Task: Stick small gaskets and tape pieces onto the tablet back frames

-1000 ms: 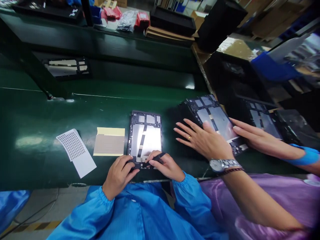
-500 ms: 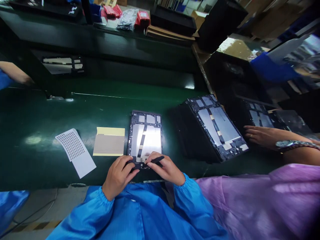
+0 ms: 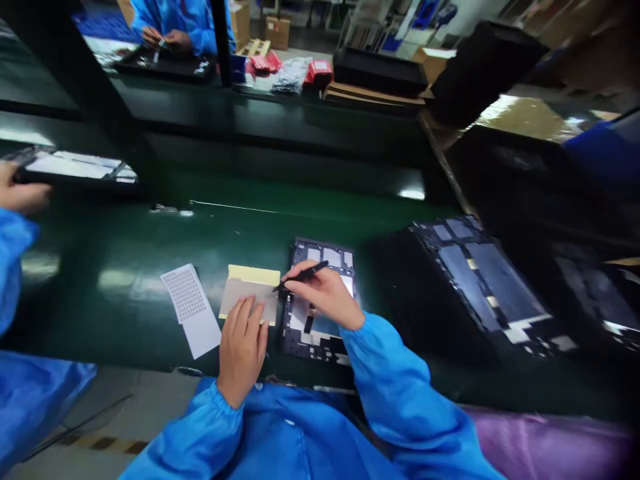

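Observation:
My left hand (image 3: 242,357) lies with its fingers stretched out over the lower part of a grey sheet with a yellow border (image 3: 254,275). In my right hand (image 3: 327,293) is a pair of slim black tweezers (image 3: 311,272), gripped between thumb and fingers. Their tip points down at the right side of that sheet; contact is hard to tell. Under my right hand and wrist, partly covered, lies an opened tablet housing (image 3: 299,340) with silvery panels and a dark ribbon strip. A white sheet of small dark labels (image 3: 187,297) is left of my left hand.
To the right leans a stack of tablet housings (image 3: 493,280), blurred. A co-worker's hand (image 3: 25,197) holds another device (image 3: 75,165) at the left. Across the bench, another person's hands (image 3: 167,40) work over a black tray (image 3: 160,65). A dark post (image 3: 95,93) rises at left.
Both hands have left the tablet housing's lower edge. My left hand has moved onto the yellow-bordered sheet, and my right hand has carried the tweezers up and left toward it. The view has shifted.

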A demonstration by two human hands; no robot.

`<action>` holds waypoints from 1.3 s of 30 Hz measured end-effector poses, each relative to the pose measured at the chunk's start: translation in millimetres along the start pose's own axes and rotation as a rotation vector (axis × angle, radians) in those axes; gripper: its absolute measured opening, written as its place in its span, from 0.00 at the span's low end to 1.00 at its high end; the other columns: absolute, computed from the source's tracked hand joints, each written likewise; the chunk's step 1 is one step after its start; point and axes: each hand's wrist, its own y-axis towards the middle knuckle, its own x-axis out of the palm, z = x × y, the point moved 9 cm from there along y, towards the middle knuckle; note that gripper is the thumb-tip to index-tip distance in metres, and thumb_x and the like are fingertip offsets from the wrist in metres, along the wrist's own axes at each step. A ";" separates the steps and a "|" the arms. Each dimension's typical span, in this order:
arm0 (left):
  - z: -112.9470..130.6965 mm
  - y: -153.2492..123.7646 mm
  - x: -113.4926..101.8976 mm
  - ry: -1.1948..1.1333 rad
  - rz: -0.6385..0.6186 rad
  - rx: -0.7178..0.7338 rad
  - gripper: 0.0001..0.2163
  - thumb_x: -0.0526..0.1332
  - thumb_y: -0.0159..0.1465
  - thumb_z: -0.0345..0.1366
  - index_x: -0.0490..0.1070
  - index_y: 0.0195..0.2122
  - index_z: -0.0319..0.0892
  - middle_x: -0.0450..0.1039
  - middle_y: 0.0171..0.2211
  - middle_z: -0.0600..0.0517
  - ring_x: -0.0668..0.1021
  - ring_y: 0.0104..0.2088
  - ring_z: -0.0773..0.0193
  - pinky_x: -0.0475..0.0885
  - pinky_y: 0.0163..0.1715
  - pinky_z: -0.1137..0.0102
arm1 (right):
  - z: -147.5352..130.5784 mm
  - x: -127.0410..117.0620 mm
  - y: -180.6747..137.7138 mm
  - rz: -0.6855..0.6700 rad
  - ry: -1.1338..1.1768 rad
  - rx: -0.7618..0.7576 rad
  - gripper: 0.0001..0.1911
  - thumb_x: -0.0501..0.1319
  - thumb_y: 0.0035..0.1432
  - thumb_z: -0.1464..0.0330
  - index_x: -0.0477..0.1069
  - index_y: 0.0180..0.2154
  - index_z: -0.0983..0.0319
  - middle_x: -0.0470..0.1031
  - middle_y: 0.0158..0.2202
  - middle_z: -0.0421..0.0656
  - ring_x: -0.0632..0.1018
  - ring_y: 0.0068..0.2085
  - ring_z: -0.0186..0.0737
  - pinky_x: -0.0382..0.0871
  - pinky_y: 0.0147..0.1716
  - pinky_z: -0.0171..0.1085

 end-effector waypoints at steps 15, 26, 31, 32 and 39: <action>-18.8 4.8 11.5 0.075 -0.078 -0.134 0.13 0.56 0.66 0.26 0.70 0.50 0.40 0.64 0.64 0.37 0.72 0.58 0.45 0.74 0.52 0.48 | 66.0 74.3 72.3 -0.213 0.064 0.175 0.15 0.72 0.50 0.61 0.73 0.35 0.62 0.77 0.33 0.40 0.80 0.36 0.37 0.77 0.42 0.39; -18.8 5.8 11.7 0.069 -0.075 -0.131 0.13 0.57 0.65 0.26 0.71 0.49 0.40 0.65 0.63 0.37 0.73 0.57 0.45 0.75 0.50 0.48 | 35.7 62.3 62.0 -0.186 0.115 0.086 0.19 0.72 0.52 0.55 0.74 0.35 0.62 0.78 0.33 0.41 0.81 0.35 0.38 0.78 0.42 0.40; -21.5 6.8 5.6 0.028 -0.045 -0.119 0.12 0.58 0.66 0.26 0.72 0.49 0.39 0.66 0.63 0.36 0.73 0.58 0.45 0.74 0.53 0.49 | 8.2 9.0 18.5 -0.043 0.026 0.026 0.15 0.71 0.55 0.57 0.75 0.35 0.61 0.81 0.35 0.44 0.82 0.38 0.41 0.79 0.41 0.41; -19.7 6.6 1.1 0.018 -0.015 -0.103 0.12 0.57 0.66 0.26 0.72 0.50 0.39 0.67 0.62 0.36 0.73 0.58 0.45 0.73 0.53 0.49 | 4.3 -6.9 3.4 0.011 0.016 0.016 0.13 0.71 0.57 0.58 0.75 0.36 0.60 0.81 0.36 0.45 0.82 0.39 0.42 0.79 0.42 0.42; 35.2 0.6 -0.9 -0.200 -0.032 0.162 0.09 0.64 0.65 0.33 0.72 0.47 0.42 0.74 0.54 0.41 0.74 0.57 0.47 0.72 0.56 0.50 | -0.7 -74.2 -113.6 0.185 -0.037 -0.009 0.05 0.68 0.61 0.65 0.75 0.35 0.58 0.82 0.34 0.44 0.83 0.38 0.42 0.80 0.37 0.41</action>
